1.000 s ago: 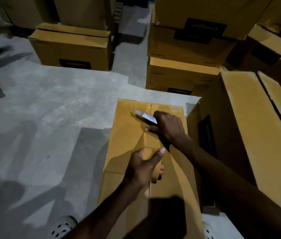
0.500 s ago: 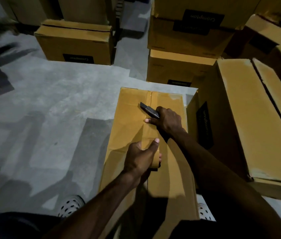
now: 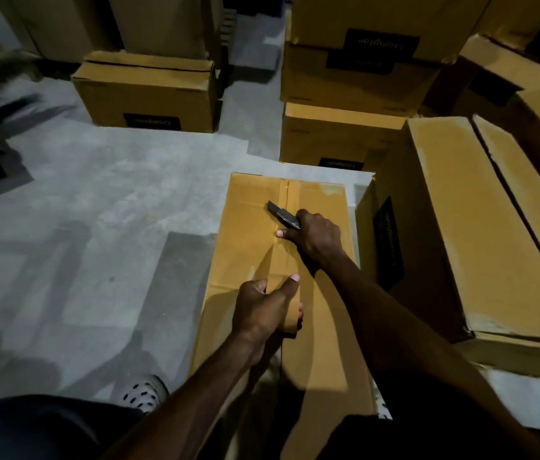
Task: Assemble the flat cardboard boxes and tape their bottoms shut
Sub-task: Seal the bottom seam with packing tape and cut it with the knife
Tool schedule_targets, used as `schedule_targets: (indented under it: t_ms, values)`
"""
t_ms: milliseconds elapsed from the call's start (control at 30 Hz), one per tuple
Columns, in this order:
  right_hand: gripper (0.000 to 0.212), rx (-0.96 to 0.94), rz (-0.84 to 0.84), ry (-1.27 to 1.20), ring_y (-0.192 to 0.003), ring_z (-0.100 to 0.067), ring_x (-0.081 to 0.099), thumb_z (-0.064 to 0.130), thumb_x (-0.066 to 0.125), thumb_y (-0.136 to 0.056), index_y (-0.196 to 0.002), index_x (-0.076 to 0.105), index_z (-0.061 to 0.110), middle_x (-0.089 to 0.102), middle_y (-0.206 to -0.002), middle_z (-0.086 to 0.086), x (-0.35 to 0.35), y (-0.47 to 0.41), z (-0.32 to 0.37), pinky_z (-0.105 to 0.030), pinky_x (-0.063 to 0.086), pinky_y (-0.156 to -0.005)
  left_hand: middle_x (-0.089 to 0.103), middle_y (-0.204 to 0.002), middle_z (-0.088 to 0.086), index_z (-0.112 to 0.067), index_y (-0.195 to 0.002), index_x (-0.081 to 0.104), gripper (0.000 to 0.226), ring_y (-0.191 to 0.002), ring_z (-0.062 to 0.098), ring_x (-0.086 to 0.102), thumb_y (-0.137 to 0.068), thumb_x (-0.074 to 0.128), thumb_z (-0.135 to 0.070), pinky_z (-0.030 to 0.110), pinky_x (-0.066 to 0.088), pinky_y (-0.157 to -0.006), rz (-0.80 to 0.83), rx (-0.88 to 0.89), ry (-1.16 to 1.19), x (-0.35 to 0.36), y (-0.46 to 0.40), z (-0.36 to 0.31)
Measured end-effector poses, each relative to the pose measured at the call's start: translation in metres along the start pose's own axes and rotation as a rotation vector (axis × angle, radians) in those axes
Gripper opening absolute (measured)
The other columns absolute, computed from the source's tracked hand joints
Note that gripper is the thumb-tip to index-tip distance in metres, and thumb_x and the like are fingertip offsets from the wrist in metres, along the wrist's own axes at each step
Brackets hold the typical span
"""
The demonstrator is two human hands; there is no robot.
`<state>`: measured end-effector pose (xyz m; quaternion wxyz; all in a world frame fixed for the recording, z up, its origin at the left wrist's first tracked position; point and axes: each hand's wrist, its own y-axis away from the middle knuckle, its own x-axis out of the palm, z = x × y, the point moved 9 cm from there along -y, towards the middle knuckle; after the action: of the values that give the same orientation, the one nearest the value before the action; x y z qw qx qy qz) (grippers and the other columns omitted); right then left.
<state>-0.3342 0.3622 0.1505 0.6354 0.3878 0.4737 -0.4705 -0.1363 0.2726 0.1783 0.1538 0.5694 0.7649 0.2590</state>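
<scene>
One box (image 3: 248, 260) is in work on the floor, bottom flaps closed, brown tape (image 3: 283, 207) laid along its far seam. Left hand (image 3: 267, 310) fingers grip the tape roll (image 3: 290, 313) at mid-box; right hand (image 3: 320, 235) fingers hold a cutter (image 3: 281, 215) beyond it. Judged remaining: near seam untaped.

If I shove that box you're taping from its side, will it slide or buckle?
Probably slides easily: the box sits on smooth concrete floor and looks empty. Its top may flex, since the seam near the left hand looks untaped; the right hand holds a cutter.
</scene>
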Motion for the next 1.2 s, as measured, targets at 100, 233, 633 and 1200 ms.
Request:
schedule_targets:
  t_ms: [100, 233, 633, 1200]
  values:
    - [0.065, -0.006, 0.006, -0.011, -0.092, -0.028, 0.062, 0.067, 0.057, -0.085, -0.120, 0.055, 0.013, 0.066, -0.107, -0.012, -0.001, 0.000, 0.001, -0.030, 0.034, -0.066, 0.074, -0.075, 0.017, -0.008, -0.086, 0.072, 0.025, -0.063, 0.026, 0.067, -0.087, 0.071, -0.033, 0.049, 0.061, -0.071, -0.030, -0.007, 0.001, -0.003, -0.002, 0.004]
    - [0.064, -0.008, 0.000, -0.008, -0.092, -0.028, 0.062, 0.067, 0.056, -0.085, -0.120, 0.055, 0.013, 0.066, -0.107, -0.012, 0.002, 0.001, 0.000, -0.030, 0.035, -0.067, 0.072, -0.074, 0.015, -0.005, -0.093, 0.066, 0.032, -0.057, 0.022, 0.067, -0.086, 0.070, -0.036, 0.040, 0.061, -0.061, -0.026, -0.085, 0.003, 0.000, -0.001, 0.016]
    - [0.055, -0.032, 0.097, -0.028, -0.092, -0.028, 0.061, 0.063, 0.055, -0.089, -0.117, 0.055, 0.016, 0.065, -0.106, -0.011, 0.003, 0.025, 0.006, -0.034, 0.044, -0.070, 0.073, -0.068, 0.009, -0.006, -0.086, 0.069, 0.060, -0.055, 0.023, 0.069, -0.078, 0.066, -0.065, 0.042, 0.062, -0.063, -0.158, -0.043, -0.082, -0.002, 0.008, 0.038]
    - [0.062, 0.026, 0.122, -0.047, -0.089, -0.025, 0.059, 0.068, 0.058, -0.084, -0.117, 0.055, 0.016, 0.064, -0.105, -0.010, 0.003, 0.080, 0.002, -0.035, 0.047, -0.073, 0.070, -0.067, 0.016, -0.008, -0.077, 0.070, 0.028, -0.057, 0.027, 0.064, -0.081, 0.076, -0.035, 0.051, 0.059, -0.074, 0.068, -0.145, 0.024, -0.012, 0.069, 0.084]
